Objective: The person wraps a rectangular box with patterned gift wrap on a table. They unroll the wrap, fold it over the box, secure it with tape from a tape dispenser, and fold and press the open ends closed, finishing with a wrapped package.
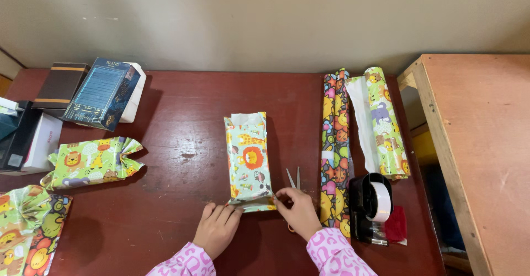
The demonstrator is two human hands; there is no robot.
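**Near-end fold in hand**

My left hand lies flat, pressing the box's near flap. Right hand pinches that flap's corner. Body wrapped; far end open. Scissors just beyond right hand, tape to its right.

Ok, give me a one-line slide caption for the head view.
Both hands, left hand and right hand, press the near end of a half-wrapped box on the red table.

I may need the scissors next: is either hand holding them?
No, the scissors lie on the table while both hands press the wrapped box.
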